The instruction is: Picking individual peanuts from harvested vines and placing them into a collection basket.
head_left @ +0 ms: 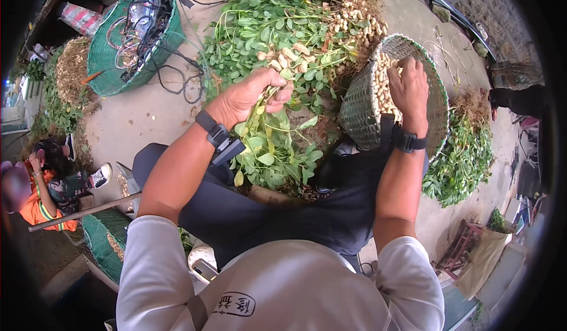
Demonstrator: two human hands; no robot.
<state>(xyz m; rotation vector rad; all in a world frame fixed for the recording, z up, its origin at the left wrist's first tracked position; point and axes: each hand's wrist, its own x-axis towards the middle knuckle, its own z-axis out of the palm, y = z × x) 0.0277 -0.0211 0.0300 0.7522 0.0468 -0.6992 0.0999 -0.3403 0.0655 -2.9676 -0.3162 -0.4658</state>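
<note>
My left hand point(260, 95) is closed round the stems of a peanut plant point(266, 139). Its cluster of pods point(289, 58) sticks up past the fingers, while the leafy end hangs down between my knees. At the right, my right hand point(409, 89) is over a woven basket point(360, 109) that leans toward me. The fingers curl down at the mouth, above loose peanuts point(383, 89) in the basket; their tips are hidden, so I cannot make out what they hold. Ahead lies a large heap of peanut plants point(254, 30), with pods and roots on its right side point(351, 18).
A green basket point(109, 65) with cords and plastic stands at the far left. More pulled plants point(463, 160) lie right of the peanut basket. At the left edge sits another person in orange point(41, 201), near a pole point(82, 212) and a green net container point(103, 236).
</note>
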